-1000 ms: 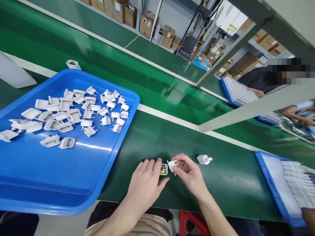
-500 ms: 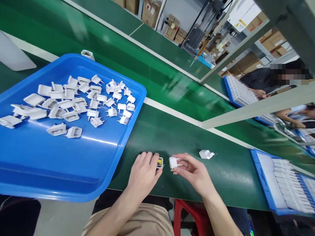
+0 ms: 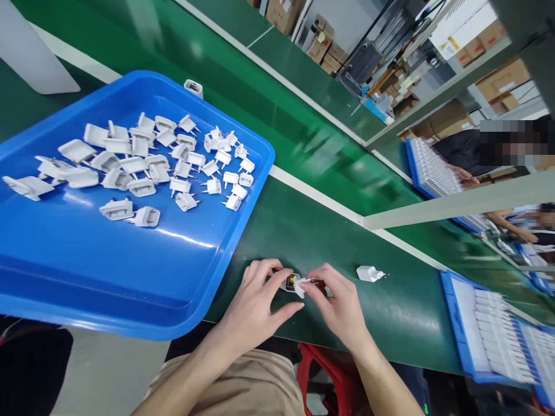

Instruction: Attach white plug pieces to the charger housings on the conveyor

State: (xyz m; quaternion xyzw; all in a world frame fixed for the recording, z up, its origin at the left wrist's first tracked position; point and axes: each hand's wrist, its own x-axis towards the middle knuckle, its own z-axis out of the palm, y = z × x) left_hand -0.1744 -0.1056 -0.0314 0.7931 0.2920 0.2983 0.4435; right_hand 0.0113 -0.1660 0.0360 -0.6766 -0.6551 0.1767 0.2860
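So the left hand [image 3: 254, 297] has its fingers curled over a white case [image 3: 286, 284], thumb stuck out clear below it. Can't tell how firm that hold is. The case's open end faces right, with something yellow and black inside (too small to make out properly). Right hand [image 3: 340, 300] is pinching a white cap [image 3: 302, 284] between thumb and index finger, tilted, right at the case's mouth; can't tell if they touch. All this is low over the green bench [image 3: 403, 323], just right of the big blue tray [image 3: 143, 260], which has a heap of loose caps [image 3: 141, 186] in it. A plug [image 3: 370, 273] lies on its side near the right hand. Further right, another tray [image 3: 453, 323] holds rows of plugs [image 3: 498, 329]. Red stool [image 3: 306, 370] under the edge.
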